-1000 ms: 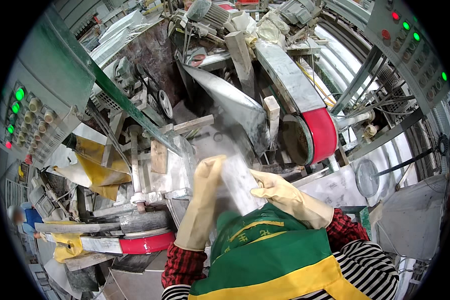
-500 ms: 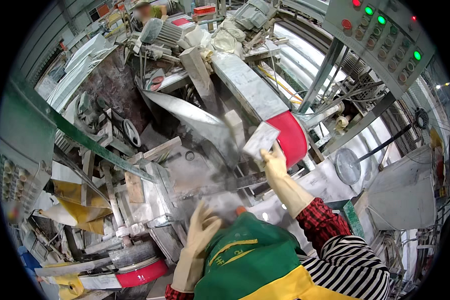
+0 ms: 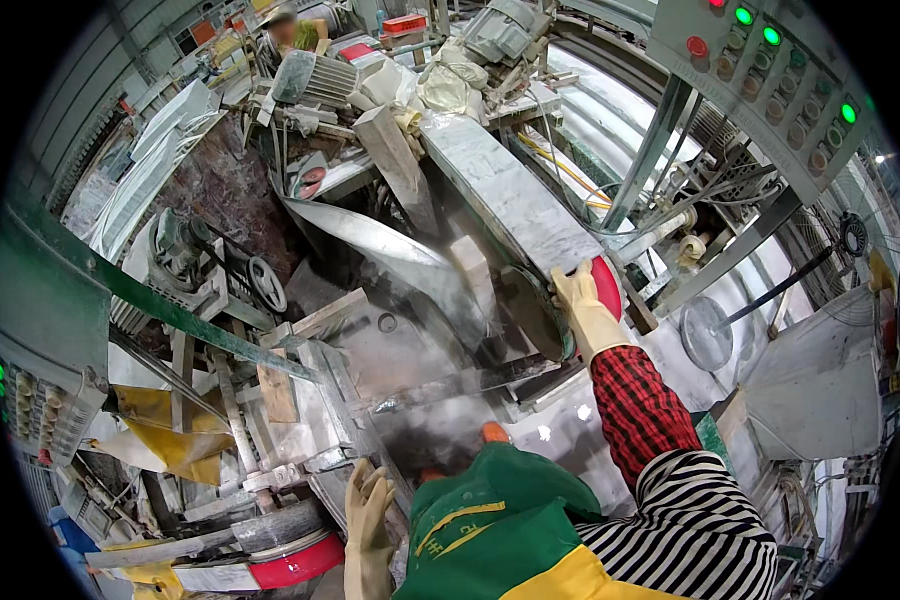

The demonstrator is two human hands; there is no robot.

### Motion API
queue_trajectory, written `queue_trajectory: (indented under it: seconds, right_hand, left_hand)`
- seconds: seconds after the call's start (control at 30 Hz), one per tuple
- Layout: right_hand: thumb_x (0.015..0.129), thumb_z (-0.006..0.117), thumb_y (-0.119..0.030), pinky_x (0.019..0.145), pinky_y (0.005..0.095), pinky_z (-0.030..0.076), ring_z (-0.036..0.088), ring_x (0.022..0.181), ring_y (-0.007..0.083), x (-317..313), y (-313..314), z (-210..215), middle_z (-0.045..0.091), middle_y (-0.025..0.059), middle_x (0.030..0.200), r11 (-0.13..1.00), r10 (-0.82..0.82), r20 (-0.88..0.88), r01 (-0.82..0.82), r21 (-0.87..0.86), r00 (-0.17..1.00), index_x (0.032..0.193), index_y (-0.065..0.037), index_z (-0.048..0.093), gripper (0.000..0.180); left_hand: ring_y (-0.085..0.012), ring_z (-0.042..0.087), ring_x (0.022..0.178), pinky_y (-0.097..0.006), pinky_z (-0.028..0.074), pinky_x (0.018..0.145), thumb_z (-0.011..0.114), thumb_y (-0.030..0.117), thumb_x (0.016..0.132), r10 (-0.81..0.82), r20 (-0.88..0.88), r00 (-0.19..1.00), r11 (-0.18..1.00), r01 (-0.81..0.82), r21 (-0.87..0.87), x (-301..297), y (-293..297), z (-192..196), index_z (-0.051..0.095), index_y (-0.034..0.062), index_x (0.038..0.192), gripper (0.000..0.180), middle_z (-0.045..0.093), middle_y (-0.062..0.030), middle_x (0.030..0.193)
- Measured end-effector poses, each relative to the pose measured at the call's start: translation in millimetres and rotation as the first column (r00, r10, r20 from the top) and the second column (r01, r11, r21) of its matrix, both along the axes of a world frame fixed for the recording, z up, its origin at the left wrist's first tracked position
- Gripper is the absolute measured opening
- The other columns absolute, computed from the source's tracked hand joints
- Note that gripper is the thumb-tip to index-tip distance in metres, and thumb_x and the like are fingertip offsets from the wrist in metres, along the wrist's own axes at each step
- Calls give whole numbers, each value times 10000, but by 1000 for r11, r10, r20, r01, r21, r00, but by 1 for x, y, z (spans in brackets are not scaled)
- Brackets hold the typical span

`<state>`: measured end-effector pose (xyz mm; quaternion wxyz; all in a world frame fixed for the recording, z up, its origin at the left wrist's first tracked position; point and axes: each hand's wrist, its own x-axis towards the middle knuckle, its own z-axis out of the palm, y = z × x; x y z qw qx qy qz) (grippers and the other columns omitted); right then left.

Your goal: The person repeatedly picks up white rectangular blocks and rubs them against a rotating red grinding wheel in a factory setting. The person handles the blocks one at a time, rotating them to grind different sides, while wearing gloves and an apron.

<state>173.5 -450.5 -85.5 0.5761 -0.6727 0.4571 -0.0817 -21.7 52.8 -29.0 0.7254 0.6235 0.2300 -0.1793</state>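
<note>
Closest to me, my left hand (image 3: 368, 520), in a cream rubber glove, hangs low beside the green and yellow apron (image 3: 500, 530) with its fingers spread and nothing in them. Just beyond it lies a grey, dust-coated machine bed (image 3: 370, 370), with a red-rimmed round wheel (image 3: 290, 562) down at its near side.

Further out and to the right, my right hand (image 3: 582, 312), gloved the same, reaches up the red-checked sleeve (image 3: 638, 410) and rests flat, fingers extended rather than curled, on the edge of the red curved guard (image 3: 607, 285) at the near end of the long grey stone-like slab (image 3: 510, 195). Dust blurs that contact, so I can only say it looks like a press, not a clasp.

The slab runs away from the right hand toward the cluttered far end. I judge it heavy, rigid, brittle at the corners and slick with powder; the long side edges near the hand look like the safest hold. Beyond, up and right of that hand, sits a grey control panel with green and red lamps (image 3: 770, 60).
</note>
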Motion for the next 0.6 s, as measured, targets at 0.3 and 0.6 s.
queue_trajectory:
  seconds: [0.3,0.6]
  right_hand:
    - [1065,415,-142,786,362,597,679,895,247,-27,-19,-12,600,180,1291,812,-379,517,8,583,767,1513,-68,352,459]
    - [978,617,-102,721,394,601,712,835,254,-120,34,-71,705,201,1108,804,15,450,-278,526,893,1500,-52,371,579]
  left_hand:
    - [-81,606,909,-213,517,739,671,139,971,240,81,967,951,-251,178,-7,80,-6,352,88,1511,630,628,-46,1143]
    - [-454,508,1256,-500,402,1073,768,459,836,449,116,886,-245,-3,969,-62,283,11,352,12,1518,915,490,-298,1428]
